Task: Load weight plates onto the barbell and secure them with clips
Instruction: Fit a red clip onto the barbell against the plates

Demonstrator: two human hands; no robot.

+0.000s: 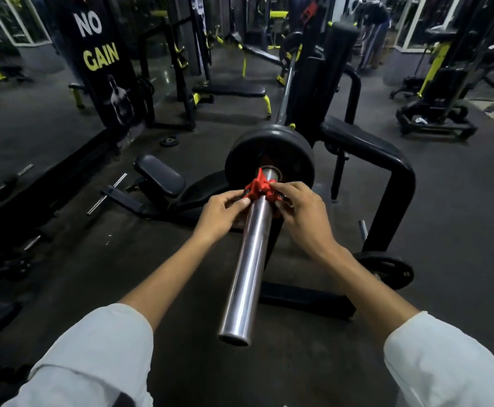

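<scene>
The barbell's shiny steel sleeve (247, 268) points toward me from the middle of the view. A black weight plate (295, 160) sits on the sleeve near the rack. A red clip (259, 186) wraps the sleeve a short way in front of that plate. My left hand (220, 212) pinches the clip from the left side. My right hand (301, 212) grips it from the right. Part of the clip is hidden under my fingers.
A black bench rack frame (392, 168) stands to the right. A loose black plate (386, 270) leans by its base, a small plate (169, 141) lies on the floor at left. A padded bench (159, 177) sits at left. A person (372, 30) stands far back.
</scene>
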